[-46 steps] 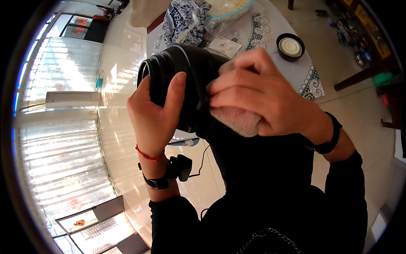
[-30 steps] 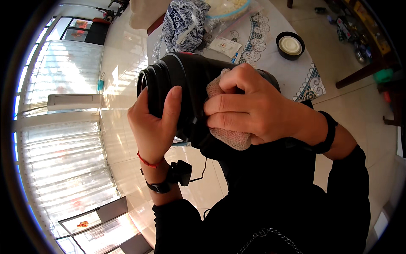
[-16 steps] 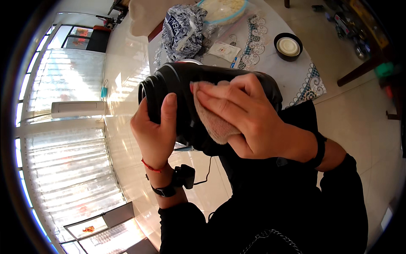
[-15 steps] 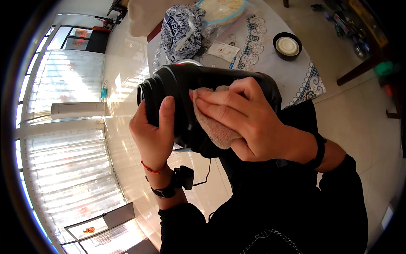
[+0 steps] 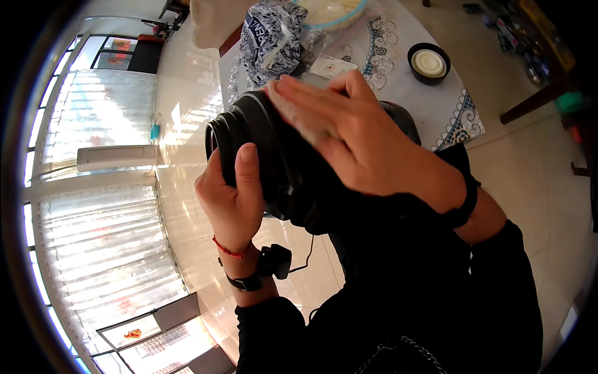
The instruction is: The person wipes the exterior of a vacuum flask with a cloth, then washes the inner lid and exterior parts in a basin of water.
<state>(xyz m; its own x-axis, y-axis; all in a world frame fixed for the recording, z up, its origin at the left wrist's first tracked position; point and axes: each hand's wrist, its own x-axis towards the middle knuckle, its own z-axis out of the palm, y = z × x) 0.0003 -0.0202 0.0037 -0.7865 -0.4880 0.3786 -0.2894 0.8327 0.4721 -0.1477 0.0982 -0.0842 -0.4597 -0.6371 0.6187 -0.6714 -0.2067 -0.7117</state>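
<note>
Left hand: pointing to twelve o'clock, grip clamped on flask
Right hand: slanting to ten o'clock, grip clamped on cloth

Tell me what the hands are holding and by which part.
The left hand grips a black container by its ringed neck; the right hand holds a pinkish cloth under its fingers, against the container.

behind the left hand, a red cord bracelet, a black strap and a boxy black device with a thin cable; behind the right hand, a black wristband; beyond, black sleeves.
</note>
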